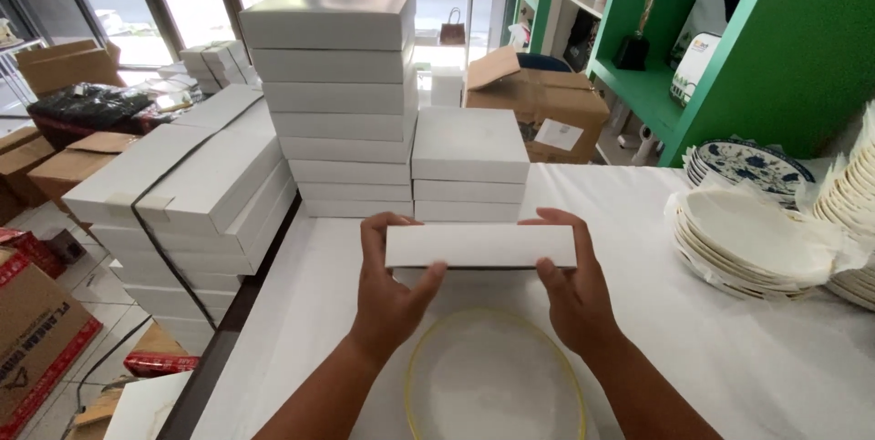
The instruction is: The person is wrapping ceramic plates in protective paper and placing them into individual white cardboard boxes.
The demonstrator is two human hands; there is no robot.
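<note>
Gripping a white box (480,246) between left hand (387,289) and right hand (572,289).

A flat white box (480,246) is held edge-on above the white table's (729,358) near middle. Two stacks of white boxes, one tall (337,103) and one low (468,165), stand at its far edge. A brown carton (538,103) with a white label (558,134) sits behind. Strapped white boxes (182,194) are piled off the left edge.

White box (480,246) between left hand (387,289) and right hand (570,287), above yellow-rimmed plate (492,376)
</note>
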